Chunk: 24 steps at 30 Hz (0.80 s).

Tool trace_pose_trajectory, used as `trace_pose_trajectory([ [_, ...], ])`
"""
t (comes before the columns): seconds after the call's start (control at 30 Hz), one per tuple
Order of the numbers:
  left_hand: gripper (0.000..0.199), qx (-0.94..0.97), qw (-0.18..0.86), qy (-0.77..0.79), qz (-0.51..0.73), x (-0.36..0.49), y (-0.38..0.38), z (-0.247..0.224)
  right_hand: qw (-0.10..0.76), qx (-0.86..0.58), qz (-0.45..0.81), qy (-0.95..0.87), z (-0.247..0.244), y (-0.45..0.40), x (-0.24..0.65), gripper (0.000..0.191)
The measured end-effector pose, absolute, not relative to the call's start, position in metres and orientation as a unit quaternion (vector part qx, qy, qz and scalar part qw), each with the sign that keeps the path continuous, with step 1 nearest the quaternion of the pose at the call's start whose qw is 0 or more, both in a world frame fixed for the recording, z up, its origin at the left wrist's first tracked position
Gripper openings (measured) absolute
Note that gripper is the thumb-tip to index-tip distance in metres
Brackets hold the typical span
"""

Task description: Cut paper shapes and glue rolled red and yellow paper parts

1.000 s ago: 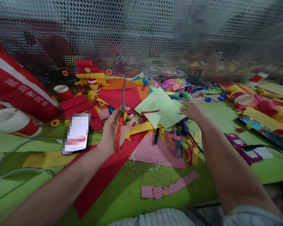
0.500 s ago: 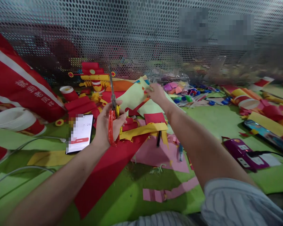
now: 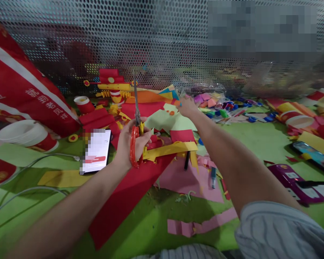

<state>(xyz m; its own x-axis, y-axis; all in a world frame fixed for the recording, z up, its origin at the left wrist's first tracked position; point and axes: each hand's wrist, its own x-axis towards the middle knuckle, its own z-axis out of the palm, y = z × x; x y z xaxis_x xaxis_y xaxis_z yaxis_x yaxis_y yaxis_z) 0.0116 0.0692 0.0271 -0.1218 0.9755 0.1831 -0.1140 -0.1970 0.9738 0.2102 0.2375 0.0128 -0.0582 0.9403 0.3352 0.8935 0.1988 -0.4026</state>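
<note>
We held scissors [image 3: 134,145] in our closed left hand [image 3: 123,146]; our right hand [image 3: 188,107], grip indeterminable, adjoined coloured paper [image 3: 168,95] at twelve o'clock.

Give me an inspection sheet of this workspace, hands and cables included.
Surface: green table, paper scraps on it.
Work things: scissors, blades upward; pale green paper.
Clutter: pink strip, paper cup, left phone, right phone.
Hands: left hand holds the scissors; right hand by coloured sheets, grip unclear.
Cables: white cable reaches left phone; black cable at purple power strip.
Surroundings: perforated screen behind, red bag at left.
</note>
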Motion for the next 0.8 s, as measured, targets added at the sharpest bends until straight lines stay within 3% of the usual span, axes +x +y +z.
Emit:
trace_pose_trajectory([
  [0.07, 0.034, 0.461, 0.482, 0.44, 0.601, 0.013, 0.07, 0.022, 0.357, -0.64, 0.063, -0.677, 0.018, 0.212, 0.203, 0.024],
  [0.17, 0.035, 0.433, 0.509, 0.433, 0.605, 0.016, 0.071, 0.013, 0.47, -0.531, 0.264, -0.653, 0.018, 0.155, 0.188, 0.015],
  [0.33, 0.036, 0.437, 0.508, 0.434, 0.602, 0.023, 0.064, 0.006, 0.473, -0.392, 0.574, -0.542, 0.001, 0.076, 0.164, 0.02],
  [0.8, 0.024, 0.503, 0.47, 0.447, 0.572, 0.037, 0.041, 0.017, 0.532, -0.354, 0.654, -0.405, -0.008, 0.06, 0.159, 0.022],
])
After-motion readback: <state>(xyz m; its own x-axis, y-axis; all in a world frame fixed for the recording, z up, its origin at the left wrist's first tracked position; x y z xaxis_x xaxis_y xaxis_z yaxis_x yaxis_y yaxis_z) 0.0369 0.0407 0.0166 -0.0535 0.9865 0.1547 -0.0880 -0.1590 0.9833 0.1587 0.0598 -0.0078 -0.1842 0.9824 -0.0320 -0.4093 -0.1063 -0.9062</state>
